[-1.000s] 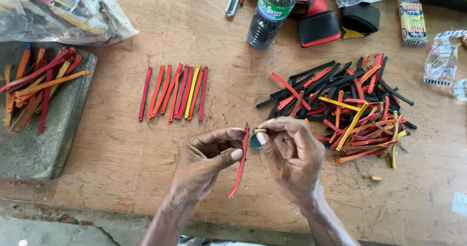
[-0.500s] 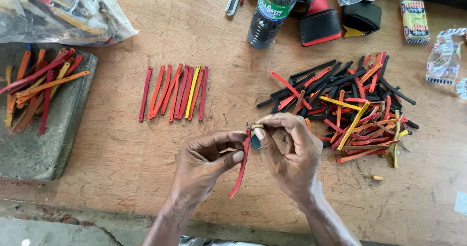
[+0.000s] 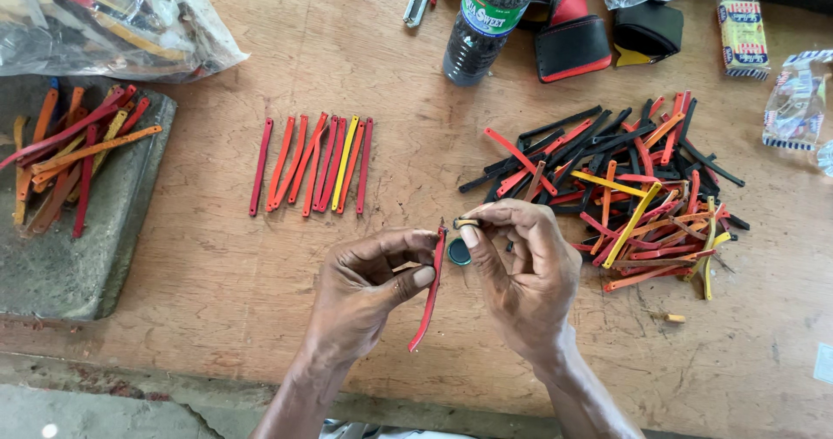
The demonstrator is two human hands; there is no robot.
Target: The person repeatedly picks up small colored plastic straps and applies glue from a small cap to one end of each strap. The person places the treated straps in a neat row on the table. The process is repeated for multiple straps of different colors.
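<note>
My left hand [image 3: 369, 291] pinches a thin red strip [image 3: 427, 304] near its upper end; the strip hangs down and slightly left between both hands. My right hand [image 3: 521, 274] holds the strip's top end with thumb and fingertips, where a small pale piece [image 3: 466, 223] shows. A small dark round cap [image 3: 459, 252] lies on the table just behind the hands. A loose pile of red, orange, yellow and black strips [image 3: 625, 192] lies to the right. A neat row of red, orange and yellow strips [image 3: 317, 163] lies above the left hand.
A grey stone slab [image 3: 95, 248] at the left carries more strips [image 3: 61, 153]. A plastic bag [image 3: 104, 18] sits at the top left. A dark bottle [image 3: 486, 22], black-and-red pouches [image 3: 573, 44] and small packets [image 3: 742, 36] stand along the wooden table's [image 3: 217, 274] far side.
The hands have barely shifted; the fingers have worked the top end of the red strip, which hangs in nearly the same place.
</note>
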